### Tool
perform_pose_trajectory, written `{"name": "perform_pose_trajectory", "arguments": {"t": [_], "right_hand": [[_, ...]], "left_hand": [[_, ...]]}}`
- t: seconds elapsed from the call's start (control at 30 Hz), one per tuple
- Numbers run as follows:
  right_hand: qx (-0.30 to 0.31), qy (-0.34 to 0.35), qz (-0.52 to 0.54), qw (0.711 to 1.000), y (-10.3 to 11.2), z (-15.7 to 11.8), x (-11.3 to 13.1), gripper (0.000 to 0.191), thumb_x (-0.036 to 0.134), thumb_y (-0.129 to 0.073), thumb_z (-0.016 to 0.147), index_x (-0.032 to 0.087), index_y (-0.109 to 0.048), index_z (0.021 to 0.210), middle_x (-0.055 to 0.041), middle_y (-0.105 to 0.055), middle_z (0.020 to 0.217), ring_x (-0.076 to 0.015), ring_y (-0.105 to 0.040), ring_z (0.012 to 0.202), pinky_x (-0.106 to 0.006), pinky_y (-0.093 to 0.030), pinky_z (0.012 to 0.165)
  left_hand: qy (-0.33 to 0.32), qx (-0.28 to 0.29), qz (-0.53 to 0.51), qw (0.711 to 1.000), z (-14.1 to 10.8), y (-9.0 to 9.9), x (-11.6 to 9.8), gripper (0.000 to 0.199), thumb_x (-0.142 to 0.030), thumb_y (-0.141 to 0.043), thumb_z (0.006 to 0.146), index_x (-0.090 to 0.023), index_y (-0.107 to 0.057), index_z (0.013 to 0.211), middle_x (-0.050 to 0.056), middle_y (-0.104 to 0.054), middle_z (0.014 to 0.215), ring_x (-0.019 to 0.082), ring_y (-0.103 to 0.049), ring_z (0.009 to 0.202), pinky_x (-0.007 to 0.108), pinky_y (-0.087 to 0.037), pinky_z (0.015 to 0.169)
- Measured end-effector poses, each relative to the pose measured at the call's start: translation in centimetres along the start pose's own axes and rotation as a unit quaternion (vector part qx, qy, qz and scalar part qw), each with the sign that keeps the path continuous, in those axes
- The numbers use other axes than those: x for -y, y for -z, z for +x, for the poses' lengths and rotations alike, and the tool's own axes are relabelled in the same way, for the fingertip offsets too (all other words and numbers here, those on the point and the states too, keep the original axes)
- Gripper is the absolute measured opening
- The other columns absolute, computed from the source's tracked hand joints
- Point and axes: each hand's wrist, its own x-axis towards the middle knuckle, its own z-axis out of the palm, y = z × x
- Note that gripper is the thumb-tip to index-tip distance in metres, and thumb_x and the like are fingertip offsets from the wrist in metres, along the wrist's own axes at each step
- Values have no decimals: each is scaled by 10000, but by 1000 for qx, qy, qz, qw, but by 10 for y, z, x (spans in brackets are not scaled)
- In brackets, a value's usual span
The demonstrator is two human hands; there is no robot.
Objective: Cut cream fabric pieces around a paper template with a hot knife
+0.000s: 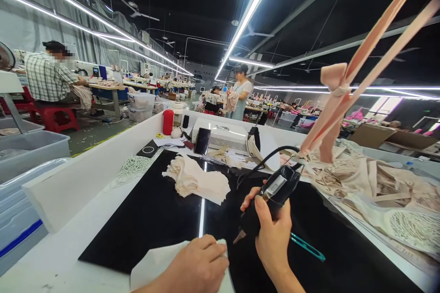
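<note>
Black-bodied and corded, the handheld tool is clasped in the right hand, fingers wrapped round it, its pointed metal tip angled down over the glossy black mat. Fingers drawn together, the left hand rests on the white sheet just beside that tip; whether it pinches or only presses, I cannot tell. Farther off lies an uneven stack of cream fabric pieces. Work looks midway on this sheet, though neither finished pieces nor those left can be counted. Bare mat lies left of the stack and between it and the left hand, so there seems to be room there. Tighter spots are the right side, where a slim teal implement lies near the wrist and beige garments crowd the mat's edge, and the back, where the cord loops.
</note>
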Motion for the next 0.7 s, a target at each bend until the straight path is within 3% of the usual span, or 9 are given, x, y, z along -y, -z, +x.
{"name": "perform_pose_trajectory", "arguments": {"t": [0.13,0.47,0.7], "right_hand": [[-2,-3,-31,999,9,0,5,303,410,-804,899,249,-583,1029,24,-677,888,-142,-618,655,-306,-511,671],[-6,-20,-100,995,12,-8,13,384,510,-795,862,237,-578,1023,18,-690,823,-173,-618,632,-332,-521,684],[-4,-34,-106,994,15,-12,19,405,554,-783,846,237,-582,996,8,-693,796,-192,-627,643,-350,-517,700]], "left_hand": [[20,2,-21,1000,-3,2,1,74,-129,-622,913,-184,-607,961,41,-717,1171,199,-662,1030,280,-558,847],[104,103,-121,982,-3,11,5,187,-148,-626,937,-211,-653,1110,15,-716,1268,223,-662,1119,324,-533,996],[170,137,-167,962,-1,25,9,317,-109,-658,926,-241,-675,1214,-7,-707,1310,244,-642,1177,389,-506,1059]]}}
